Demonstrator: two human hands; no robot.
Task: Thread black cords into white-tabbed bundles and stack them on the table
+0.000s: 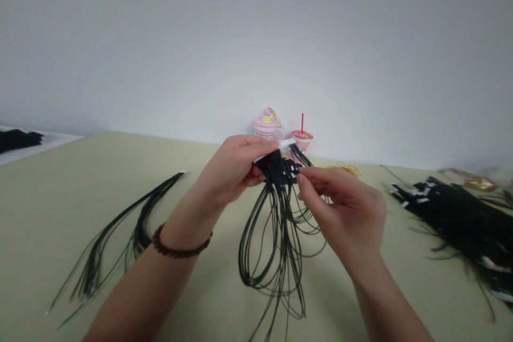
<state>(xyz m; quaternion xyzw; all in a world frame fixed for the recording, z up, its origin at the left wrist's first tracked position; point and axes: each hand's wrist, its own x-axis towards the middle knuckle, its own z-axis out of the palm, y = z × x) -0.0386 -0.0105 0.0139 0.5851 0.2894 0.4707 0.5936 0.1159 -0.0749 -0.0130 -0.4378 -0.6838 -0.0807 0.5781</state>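
Plain pale wall (pixel 256 37) behind; light green tabletop (pixel 48 214); soft light.

The left hand (pixel 242 164) grips a white strip (pixel 287 143) trailing looped black wires (pixel 274 169), and the right hand (pixel 347 204) pinches at them. On the table (pixel 60 192) a loose bundle (pixel 141 232) lies left and a larger black pile (pixel 465 224) right; at the far side stand a pink lidded cup (pixel 265 127) and a red-strawed cup (pixel 303 137)

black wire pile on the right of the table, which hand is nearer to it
Right: the right hand is left of the black wire pile, with a gap; the left hand is farther left.
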